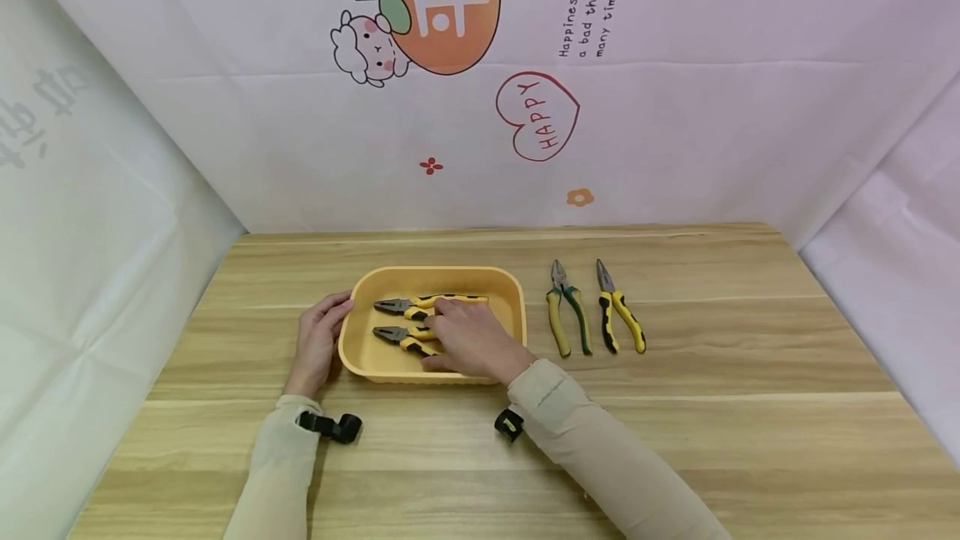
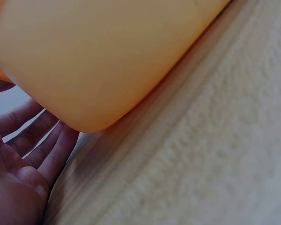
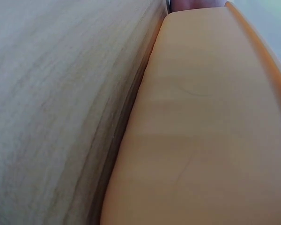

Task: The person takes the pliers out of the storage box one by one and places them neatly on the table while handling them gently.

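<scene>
A yellow-orange plastic basket (image 1: pixel 432 377) sits on the table. My left hand (image 1: pixel 315 344) rests against its left end; in the left wrist view the fingers (image 2: pixel 51 145) are fairly straight along the outer wall. Two combination pliers with yellow-and-black handles lie inside, jaws toward the left: an upper pair (image 1: pixel 393 306) and a lower pair (image 1: pixel 392 334). Reaching over the front right rim, my right hand (image 1: pixel 472 340) holds the lower pair by its handles, thumb on the near side. That hand covers the handle ends. The right wrist view shows mainly the basket's outer wall (image 3: pixel 196 117).
To the right of the basket lie pliers with green handles (image 1: pixel 555 311) and long-nose pliers with yellow-and-black handles (image 1: pixel 607 307), both pointing away. The wood-grain table (image 1: pixel 750 407) meets a white printed cloth (image 1: pixel 712 148) at the back.
</scene>
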Demonstrator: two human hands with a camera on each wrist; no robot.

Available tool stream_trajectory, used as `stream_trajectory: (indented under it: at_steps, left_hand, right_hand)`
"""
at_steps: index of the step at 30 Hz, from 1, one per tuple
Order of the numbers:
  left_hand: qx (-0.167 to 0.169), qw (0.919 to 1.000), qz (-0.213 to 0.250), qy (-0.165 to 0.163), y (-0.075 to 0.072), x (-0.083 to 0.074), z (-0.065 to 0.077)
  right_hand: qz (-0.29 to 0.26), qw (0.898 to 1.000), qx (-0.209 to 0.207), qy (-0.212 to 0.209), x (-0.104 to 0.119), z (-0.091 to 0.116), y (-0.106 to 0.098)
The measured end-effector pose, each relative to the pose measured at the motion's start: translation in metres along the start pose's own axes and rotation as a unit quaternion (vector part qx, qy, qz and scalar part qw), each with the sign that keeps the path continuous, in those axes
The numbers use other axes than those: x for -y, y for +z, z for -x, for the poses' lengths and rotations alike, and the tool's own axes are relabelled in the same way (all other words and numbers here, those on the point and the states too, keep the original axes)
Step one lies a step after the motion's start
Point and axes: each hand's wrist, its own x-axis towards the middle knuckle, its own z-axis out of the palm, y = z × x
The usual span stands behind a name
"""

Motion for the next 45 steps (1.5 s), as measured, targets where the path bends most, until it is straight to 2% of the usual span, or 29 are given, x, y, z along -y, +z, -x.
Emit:
stream_trajectory:
  at_steps: [14, 26, 32, 34, 41, 45]
  left_hand:
    - [0.001, 1.0000, 0.005, 0.004, 0.000, -0.001, 0.000]
    - [0.000, 1.0000, 0.004, 0.004, 0.001, -0.001, 0.001]
    - [0.003, 0.9999, 0.010, 0.006, 0.001, -0.001, 0.002]
    - [0.001, 1.0000, 0.001, 0.008, 0.001, 0.000, 0.001]
    - [-0.005, 0.9974, -0.070, 0.017, -0.001, 0.001, 0.001]
    - [-0.003, 0.9972, -0.073, 0.014, -0.001, 0.000, 0.001]
  right_hand:
    - [-0.034, 0.999, -0.030, 0.009, -0.005, 0.004, -0.010]
    - [-0.076, 0.994, -0.077, 0.024, -0.010, 0.018, -0.028]
    - [-0.067, 0.991, -0.113, 0.011, -0.012, 0.025, -0.036]
    - [-0.065, 0.990, -0.124, 0.007, -0.012, 0.027, -0.038]
    - [-0.054, 0.988, -0.142, 0.001, -0.014, 0.037, -0.044]
    - [-0.056, 0.988, -0.146, 0.001, -0.014, 0.040, -0.047]
